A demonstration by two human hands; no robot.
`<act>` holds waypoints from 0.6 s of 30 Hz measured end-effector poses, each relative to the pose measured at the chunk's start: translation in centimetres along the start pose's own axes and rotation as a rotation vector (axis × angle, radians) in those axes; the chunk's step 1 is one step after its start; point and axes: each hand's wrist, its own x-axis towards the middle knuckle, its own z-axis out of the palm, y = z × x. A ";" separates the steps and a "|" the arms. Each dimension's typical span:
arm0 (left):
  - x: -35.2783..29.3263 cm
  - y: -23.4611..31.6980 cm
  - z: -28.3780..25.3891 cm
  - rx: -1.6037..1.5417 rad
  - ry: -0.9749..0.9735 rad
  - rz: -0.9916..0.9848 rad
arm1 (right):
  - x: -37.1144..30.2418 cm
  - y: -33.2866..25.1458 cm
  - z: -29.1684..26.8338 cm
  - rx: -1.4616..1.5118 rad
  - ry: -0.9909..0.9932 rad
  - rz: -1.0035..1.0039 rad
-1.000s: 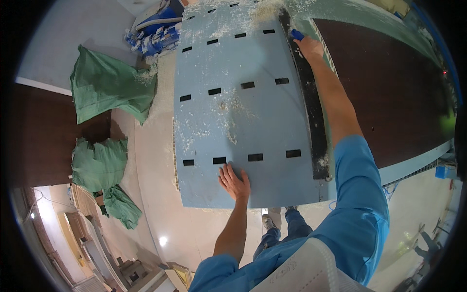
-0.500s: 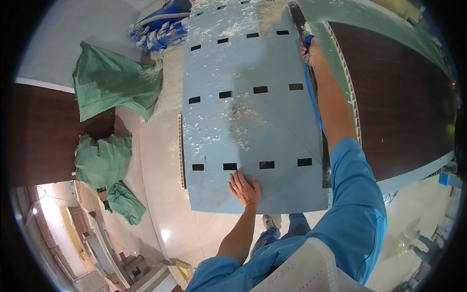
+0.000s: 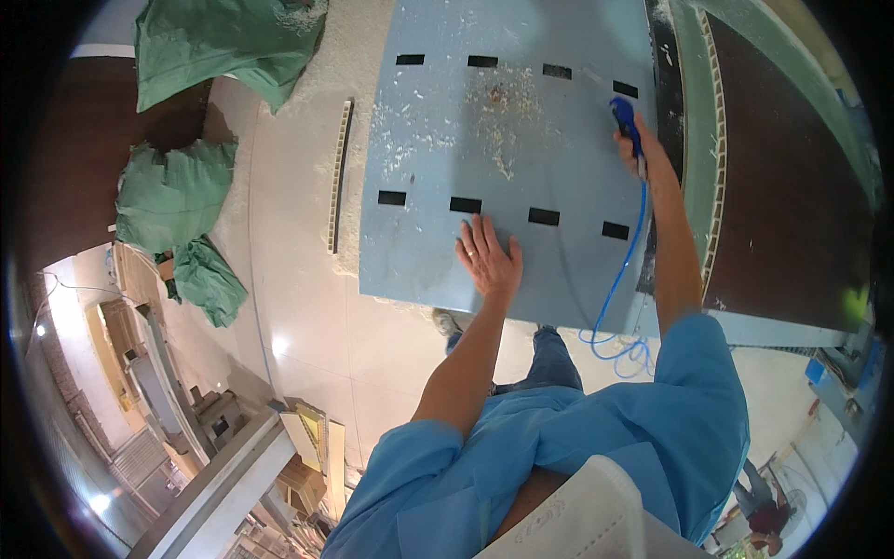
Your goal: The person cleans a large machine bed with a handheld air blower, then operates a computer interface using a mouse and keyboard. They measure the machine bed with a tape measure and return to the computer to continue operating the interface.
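Observation:
A blue air blow gun [image 3: 626, 126] is gripped in my right hand [image 3: 641, 149], over the right side of a pale blue panel [image 3: 419, 252]. From the gun a blue hose [image 3: 626, 265] runs down past the panel's near right edge and ends in loose coils. Rows of dark rectangular slots cross the panel, one slot [image 3: 616, 230] lying nearer me than the gun. My left hand [image 3: 491, 265] rests flat on the panel with fingers spread, its fingertips just below another slot [image 3: 466, 205]. White shavings [image 3: 503, 121] are scattered over the panel's middle and left.
Right of the panel lies a large dark brown board [image 3: 782, 186] with a ribbed pale edge. Green sacks [image 3: 177, 196] sit on the floor at left, near a narrow slotted strip [image 3: 340, 177]. Timber pieces stand at lower left. Another person [image 3: 765, 517] is at the far lower right.
My right hand has brought the blow gun from the panel's far right edge inward and nearer me. The left hand stays flat by the same slot. The whole view has shifted.

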 end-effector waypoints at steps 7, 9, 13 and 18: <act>0.2 -1.2 0.0 -0.166 -0.080 0.014 | -17.1 19.1 2.2 -0.290 -0.075 0.132; 0.2 -2.6 -1.4 -0.600 0.040 -0.003 | -20.2 24.0 3.9 -0.308 -0.071 0.137; -2.1 -12.4 -8.1 -0.911 0.085 0.302 | -24.2 34.6 10.1 -0.225 0.045 0.125; -4.7 -31.1 -17.9 -0.826 0.012 0.099 | -21.1 42.4 20.6 -0.070 -0.103 -0.012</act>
